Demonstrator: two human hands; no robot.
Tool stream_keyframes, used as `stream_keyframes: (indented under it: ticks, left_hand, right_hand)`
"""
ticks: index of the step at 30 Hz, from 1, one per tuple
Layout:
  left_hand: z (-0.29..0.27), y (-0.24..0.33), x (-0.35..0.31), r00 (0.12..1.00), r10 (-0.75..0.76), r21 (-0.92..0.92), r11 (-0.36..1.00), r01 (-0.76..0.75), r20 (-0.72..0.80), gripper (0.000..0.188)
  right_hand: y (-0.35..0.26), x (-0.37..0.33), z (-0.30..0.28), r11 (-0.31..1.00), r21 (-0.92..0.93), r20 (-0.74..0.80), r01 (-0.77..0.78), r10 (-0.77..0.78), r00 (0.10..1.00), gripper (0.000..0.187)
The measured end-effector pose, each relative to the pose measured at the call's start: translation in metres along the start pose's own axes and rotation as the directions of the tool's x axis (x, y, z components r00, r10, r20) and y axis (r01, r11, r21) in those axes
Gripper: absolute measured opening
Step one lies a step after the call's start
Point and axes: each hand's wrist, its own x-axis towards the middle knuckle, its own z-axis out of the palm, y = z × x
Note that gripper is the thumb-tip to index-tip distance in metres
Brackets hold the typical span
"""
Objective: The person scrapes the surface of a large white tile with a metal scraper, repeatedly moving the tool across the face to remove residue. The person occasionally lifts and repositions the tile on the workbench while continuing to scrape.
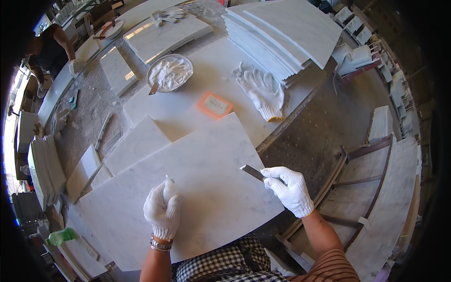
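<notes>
**Blade (254, 173) and white bottle (171, 189) over a veined slab (206, 155)**

The veined slab lies right in front of the person, its near edge against a checked cloth (211, 261) at the person's waist. Over the slab's near left part, the left hand (162, 210), in a white knitted glove, is curled around the small white bottle, nozzle up; most of the bottle is hidden by the fingers. By the slab's right edge, the gloved right hand (289, 190) pinches the dark flat blade between thumb and fingers, its whitish tip pointing in over the stone.

Just past the slab's far corner I see an orange box (215, 105) with a pale label, resting on a larger pale sheet (188, 115). Beyond it stands a bowl (174, 70) of white paste, a small spatula (153, 88) at its near left rim. To the right lies a loose white glove (263, 96), cuff toward the sheet's right edge, and behind that a stack of slabs (286, 35). Well off to the left, a co-worker (52, 49) stands at the worktop's edge.
</notes>
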Motion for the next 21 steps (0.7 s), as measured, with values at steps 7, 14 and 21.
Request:
stream_keyframes:
  ticks: [7,14,21]
  left_hand:
    - [0.001,0.022,-0.017,0.969,0.162,0.183,0.963,-0.197,0.187,0.037]
    - [0.020,0.053,-0.019,0.920,0.113,0.208,0.957,-0.202,0.376,0.040]
    - [0.028,0.066,-0.012,0.882,0.035,0.305,0.931,-0.199,0.470,0.038]
  right_hand:
    - [0.009,-0.006,0.000,0.828,-0.426,-0.014,0.364,-0.409,0.913,0.026]
    - [-0.010,-0.026,0.002,0.747,-0.589,0.145,0.308,-0.278,0.950,0.035]
    - [-0.014,-0.020,0.014,0.702,-0.628,0.151,0.335,-0.313,0.938,0.036]
